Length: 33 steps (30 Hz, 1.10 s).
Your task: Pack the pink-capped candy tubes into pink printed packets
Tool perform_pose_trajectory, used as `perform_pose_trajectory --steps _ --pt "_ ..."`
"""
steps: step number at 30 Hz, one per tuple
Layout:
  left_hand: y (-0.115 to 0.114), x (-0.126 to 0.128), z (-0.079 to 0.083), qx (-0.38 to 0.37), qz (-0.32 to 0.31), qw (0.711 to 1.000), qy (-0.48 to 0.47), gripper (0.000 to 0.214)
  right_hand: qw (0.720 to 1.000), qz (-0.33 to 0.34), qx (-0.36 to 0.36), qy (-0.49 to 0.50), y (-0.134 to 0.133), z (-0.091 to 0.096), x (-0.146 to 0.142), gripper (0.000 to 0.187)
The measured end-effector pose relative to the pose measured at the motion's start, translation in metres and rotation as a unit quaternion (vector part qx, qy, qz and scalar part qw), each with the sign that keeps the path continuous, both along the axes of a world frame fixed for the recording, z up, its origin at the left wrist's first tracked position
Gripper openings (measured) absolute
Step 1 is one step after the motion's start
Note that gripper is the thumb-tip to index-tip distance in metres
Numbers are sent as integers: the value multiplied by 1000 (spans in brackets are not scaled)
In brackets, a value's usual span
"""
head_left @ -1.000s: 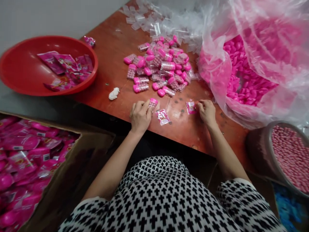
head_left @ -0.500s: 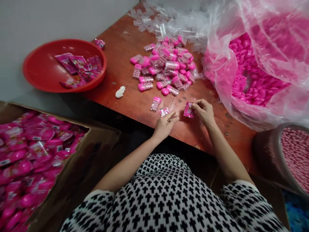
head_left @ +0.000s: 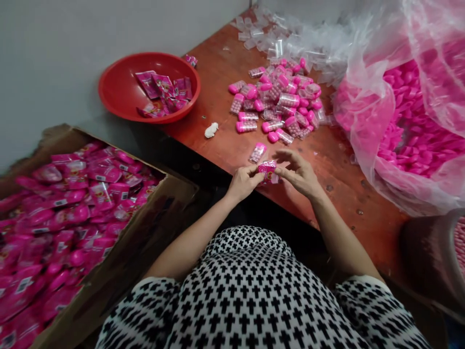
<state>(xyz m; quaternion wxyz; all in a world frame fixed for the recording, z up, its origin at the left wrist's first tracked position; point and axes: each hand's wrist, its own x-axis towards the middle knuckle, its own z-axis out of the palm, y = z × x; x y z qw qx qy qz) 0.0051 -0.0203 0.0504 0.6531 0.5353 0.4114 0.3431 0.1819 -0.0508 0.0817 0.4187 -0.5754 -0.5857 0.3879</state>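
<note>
My left hand (head_left: 242, 182) and my right hand (head_left: 298, 174) meet at the near edge of the brown table (head_left: 337, 160), both pinching small pink printed packets (head_left: 268, 171) between their fingertips. One pink-capped candy tube (head_left: 257, 152) lies on the table just beyond my left hand. Farther back sits a pile of pink-capped candy tubes (head_left: 279, 100).
A red bowl (head_left: 121, 92) with pink packets stands at the table's far left corner. A cardboard box (head_left: 152, 228) full of packed pink sachets sits low on my left. A clear bag of pink caps (head_left: 410, 116) fills the right; a tub (head_left: 432, 257) stands below it. Empty clear bags (head_left: 290, 34) lie at the back.
My left hand let go of the candy tube, picked up a packet from the table and moved right. My right hand lifted its packet and both hands came together. The view swung left.
</note>
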Motion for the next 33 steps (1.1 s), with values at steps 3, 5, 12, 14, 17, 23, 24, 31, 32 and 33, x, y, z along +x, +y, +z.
perform_pose_trajectory --steps 3,5,12,14,17,23,24,31,32,33 --pt "5 -17 2 45 -17 998 50 18 992 114 -53 16 7 3 -7 25" --pt "0 -21 -1 -25 7 999 -36 23 993 65 -76 66 9 -2 -19 23" --pt "-25 -17 -17 -176 123 950 -228 30 972 -139 -52 182 -1 -27 -65 23" --pt "-25 -18 -18 -187 147 945 -224 29 976 -123 -58 172 -3 -29 -69 24" --pt "-21 -24 -18 -223 175 931 -227 24 988 -97 -70 102 5 -26 -62 28" --pt "-17 -33 -21 -255 208 916 -228 23 918 -135 -82 -363 54 -22 -40 50" --pt "-16 -34 -21 -254 209 917 -225 24 898 -138 -96 -406 63 -23 -40 51" --pt "-2 -44 -14 -283 282 889 -224 24 916 -119 -78 -374 89 -27 -44 37" --pt "0 -45 -14 -288 293 882 -233 24 935 -118 -61 -330 85 -27 -45 35" --pt "2 -46 -14 -291 301 875 -243 24 955 -117 -46 -270 80 -26 -45 34"
